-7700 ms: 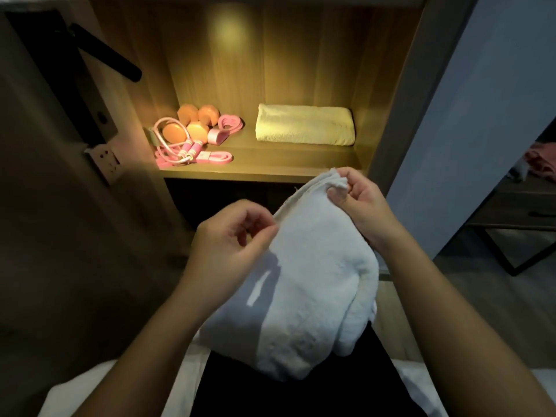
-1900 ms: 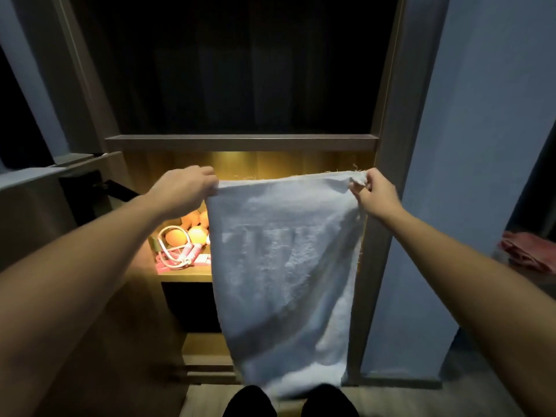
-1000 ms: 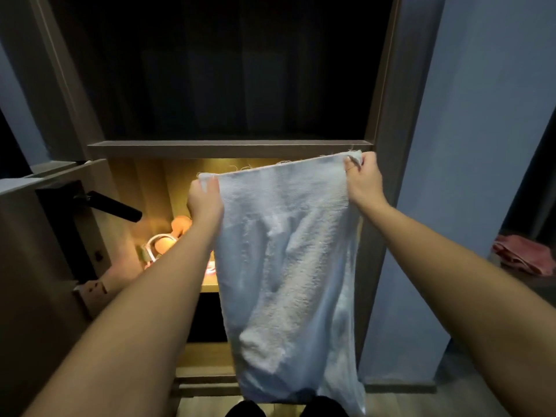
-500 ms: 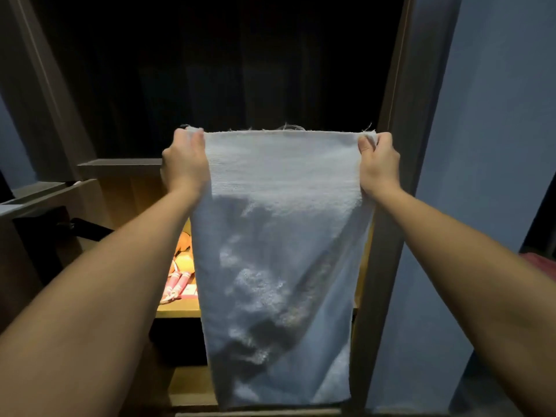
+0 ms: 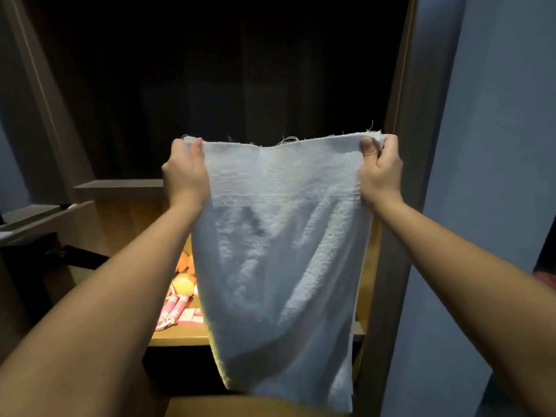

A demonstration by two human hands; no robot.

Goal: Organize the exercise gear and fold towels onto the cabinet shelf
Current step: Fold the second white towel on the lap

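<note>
A white towel (image 5: 282, 254) hangs flat in front of the cabinet, held up by its top edge. My left hand (image 5: 186, 173) pinches its top left corner and my right hand (image 5: 379, 170) pinches its top right corner. Behind the towel's left edge, on the lit wooden shelf (image 5: 177, 337), I see orange dumbbells (image 5: 184, 284) and a pink jump rope (image 5: 174, 311). The towel hides the right part of the shelf.
The upper cabinet compartment (image 5: 225, 70) is dark. An open cabinet door with a black handle (image 5: 78, 255) stands at the left. A blue-grey wall (image 5: 487, 176) runs down the right side past the cabinet frame (image 5: 400, 115).
Over the last seconds I opened the bunched towel and raised it. In the last half second the towel dropped slightly in view and hangs smoother; both hands keep their corners.
</note>
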